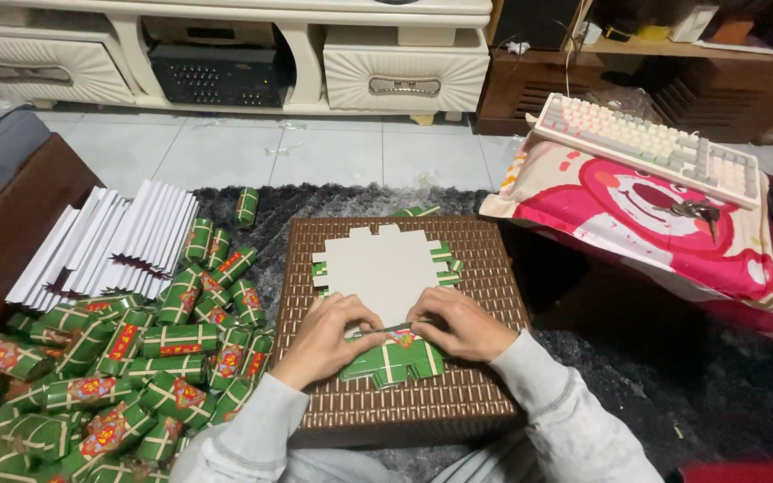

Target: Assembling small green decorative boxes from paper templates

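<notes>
Both hands, the left hand (328,326) and right hand (458,324), pinch the folded edge of a flat cardboard cutout (382,268) lying on a brown woven tabletop (485,394). A heap of folded green boxes (136,358) lies just left, beside stacked white flat sheets (109,241).

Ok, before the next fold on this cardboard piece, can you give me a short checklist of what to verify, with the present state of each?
1. Both hands on the fold line: ok. The left hand and right hand press the near edge of the flat cardboard sheet.
2. Sheet lies flat, plain side up: ok, on the brown woven box.
3. Near flap turned green side up: ok.
4. Crease straight: cannot tell, the fingers cover it.
5. Next blanks within reach: ok, the stack of white flat sheets lies to the left.
6. Finished green boxes away from the work surface: ok, piled on the floor beside it.
</notes>
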